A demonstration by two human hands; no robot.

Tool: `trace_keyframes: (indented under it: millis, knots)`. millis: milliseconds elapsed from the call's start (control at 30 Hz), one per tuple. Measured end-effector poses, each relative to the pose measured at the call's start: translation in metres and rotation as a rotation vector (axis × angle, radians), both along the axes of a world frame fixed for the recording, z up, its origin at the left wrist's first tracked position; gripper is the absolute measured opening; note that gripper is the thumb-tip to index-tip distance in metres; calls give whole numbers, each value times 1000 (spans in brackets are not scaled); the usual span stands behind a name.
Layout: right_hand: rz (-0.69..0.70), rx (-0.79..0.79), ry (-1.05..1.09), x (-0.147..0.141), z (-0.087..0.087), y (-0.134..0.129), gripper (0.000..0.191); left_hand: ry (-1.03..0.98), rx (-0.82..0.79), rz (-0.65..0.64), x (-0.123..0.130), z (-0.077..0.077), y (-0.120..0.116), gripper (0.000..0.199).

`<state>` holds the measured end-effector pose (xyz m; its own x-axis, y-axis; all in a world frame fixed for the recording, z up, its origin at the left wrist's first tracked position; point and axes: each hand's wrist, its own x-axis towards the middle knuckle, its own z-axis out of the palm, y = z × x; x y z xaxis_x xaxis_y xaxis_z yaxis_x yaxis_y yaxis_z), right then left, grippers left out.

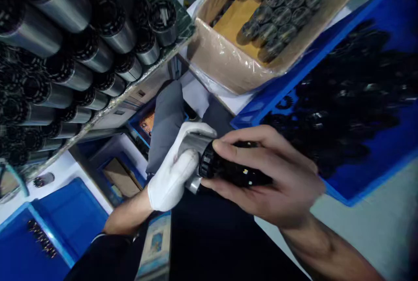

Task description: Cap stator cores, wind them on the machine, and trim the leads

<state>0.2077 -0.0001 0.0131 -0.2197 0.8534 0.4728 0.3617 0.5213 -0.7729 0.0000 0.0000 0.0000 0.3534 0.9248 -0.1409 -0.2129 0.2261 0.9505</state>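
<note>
My left hand (168, 176), in a white glove, is wrapped around a short silver metal cylinder (193, 144) above my lap. At the cylinder's right end sits a black toothed plastic cap (207, 161). The thumb and fingers of my bare right hand (281, 172) grip this cap from the right side. How far the cap sits in the cylinder I cannot tell. Part of the cylinder is covered by the gloved fingers.
Rows of metal cylinders with black ends (78, 76) stand on the bench at left. A cardboard box (228, 61) of clear-looking ring parts is at the top. Right of it, a blue bin (346, 192) holds many black parts. Blue trays (72, 211) lie lower left.
</note>
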Motion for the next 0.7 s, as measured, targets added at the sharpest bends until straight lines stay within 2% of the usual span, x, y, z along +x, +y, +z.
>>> trace_keyframes:
  millis: [100, 167, 200, 300, 367, 433, 567, 633, 700]
  knots:
    - [-73, -156, 174, -2, -6, 5, 32, -111, 86, 97, 11, -21, -3, 65]
    - [-126, -237, 318, -6, -9, 5, 16, -150, 127, 152, 18, -27, -4, 78]
    - [-150, -266, 395, -9, -10, 5, 14, -154, 141, 177, 22, -28, -4, 82]
    - [-188, -237, 466, -17, -13, 1, 26, -50, 142, 257, 29, -23, -5, 88]
    - [-199, -159, 394, -18, -16, 1, 29, 17, 111, 301, 31, -21, -5, 85]
    - [-187, -130, 340, -16, -18, 3, 33, 3, 14, 282, 31, -25, -4, 79]
    - [-17, -173, 305, -3, -20, 11, 43, -96, -198, 262, 26, -42, -4, 74]
    - [82, -145, 204, 3, -19, 12, 54, -83, -215, 269, 23, -48, -5, 78]
    - [121, -109, 125, 7, -17, 11, 58, -69, -212, 251, 22, -47, -5, 80]
